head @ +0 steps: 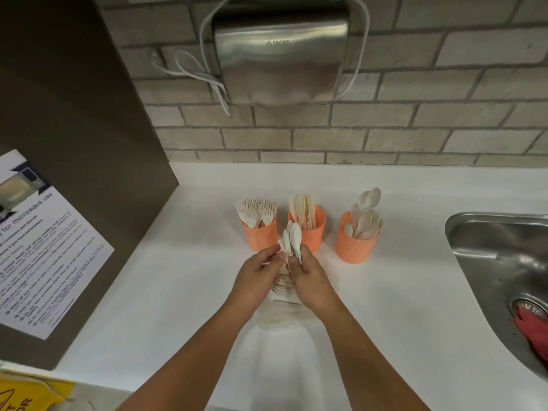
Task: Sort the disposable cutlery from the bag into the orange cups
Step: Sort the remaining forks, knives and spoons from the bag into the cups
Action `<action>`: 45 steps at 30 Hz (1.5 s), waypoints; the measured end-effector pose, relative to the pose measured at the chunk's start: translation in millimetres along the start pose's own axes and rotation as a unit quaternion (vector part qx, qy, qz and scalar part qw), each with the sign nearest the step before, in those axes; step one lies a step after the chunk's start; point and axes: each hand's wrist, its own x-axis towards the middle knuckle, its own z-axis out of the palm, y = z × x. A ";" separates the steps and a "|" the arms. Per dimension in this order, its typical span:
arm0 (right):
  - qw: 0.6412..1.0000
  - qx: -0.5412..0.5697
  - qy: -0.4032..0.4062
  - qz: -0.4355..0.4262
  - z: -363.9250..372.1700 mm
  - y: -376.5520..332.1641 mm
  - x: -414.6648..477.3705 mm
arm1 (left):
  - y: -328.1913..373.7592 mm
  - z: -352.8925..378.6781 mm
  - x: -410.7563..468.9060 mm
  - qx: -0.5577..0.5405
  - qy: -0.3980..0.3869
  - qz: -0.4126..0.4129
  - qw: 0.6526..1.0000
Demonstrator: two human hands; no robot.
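A bunch of spoons (293, 237) is held upright in the curled right grip (308, 277) and pinched by the left grip (261, 274) above the bag (281, 321) (clear, lying on the counter (148, 277)), just before the middle orange cup (315, 238).

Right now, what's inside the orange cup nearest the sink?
The right orange cup holds pale spoons, bowls up, a few standing taller than the rest. Their handles and the cup's bottom are hidden behind its wall, so I cannot tell if anything else lies below.
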 end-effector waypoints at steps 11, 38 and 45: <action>0.991 0.103 0.030 0.084 -3.6 -6.7 -15.1 | 6.4 13.8 2.7 0.004 0.116 0.038 0.993; 0.954 0.222 -0.138 0.147 -36.5 -10.9 -19.4 | 47.3 3.9 32.4 -0.198 -0.021 -0.007 0.980; 0.961 0.176 -0.132 0.166 -55.9 0.0 -23.8 | 62.2 1.4 37.4 -0.198 0.058 0.043 0.978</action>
